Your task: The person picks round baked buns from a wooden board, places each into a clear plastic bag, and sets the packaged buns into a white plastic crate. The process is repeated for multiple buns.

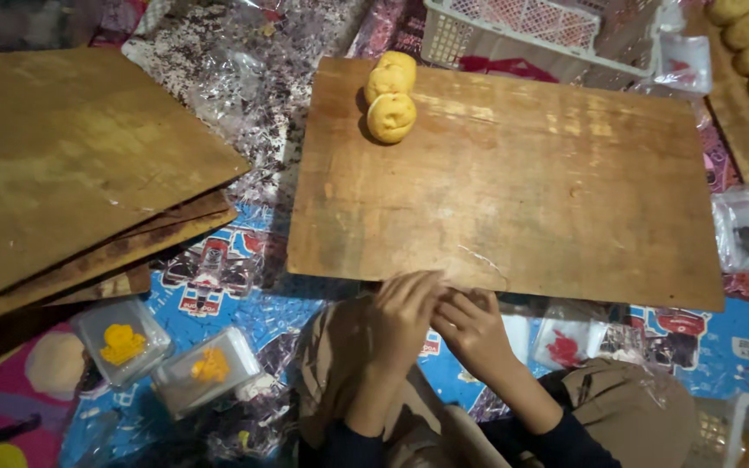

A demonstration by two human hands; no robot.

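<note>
Two round yellow dough balls are already set on the flat brown wooden board, far beyond the grip. Something small is pinched between the left hand and right hand; what it is cannot be told.

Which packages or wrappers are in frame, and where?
Clear plastic tub, lower left: squarish, orange filling inside.
Second clear tub, right of the first: same kind, orange filling.
Small clear bag, right edge beside the wooden board: dark lump inside.
Clear wrapper, right of the right hand: red patch.
No signs or screens.
</note>
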